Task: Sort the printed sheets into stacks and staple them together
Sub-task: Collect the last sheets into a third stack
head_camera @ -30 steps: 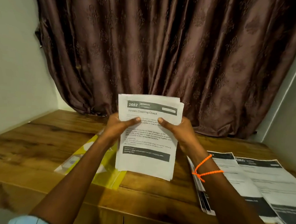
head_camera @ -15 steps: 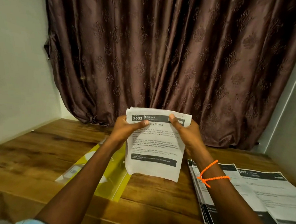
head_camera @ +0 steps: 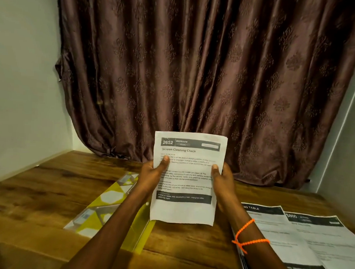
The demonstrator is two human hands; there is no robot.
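A bundle of printed sheets (head_camera: 186, 189), its top page headed "2652 Bedroom, Screen Cleaning Check", stands upright above the wooden table (head_camera: 44, 192). My left hand (head_camera: 152, 178) grips its left edge with the thumb on the front. My right hand (head_camera: 223, 185) grips the right edge the same way; that wrist wears an orange cord. The edges of the bundle look squared. Two more piles of printed sheets lie flat at the right: one (head_camera: 270, 239) headed "...NG TABLE" and one (head_camera: 331, 247) headed "5800". No stapler is visible.
A yellow plastic folder (head_camera: 105, 209) with white shapes lies on the table under my left forearm. A brown patterned curtain (head_camera: 197, 73) hangs behind the table. White walls close in on the left and right sides.
The sheets, fanned unevenly at the top before, now sit aligned. My thumbs slid from the top middle of the page out to its side edges. The view tilted up slightly.
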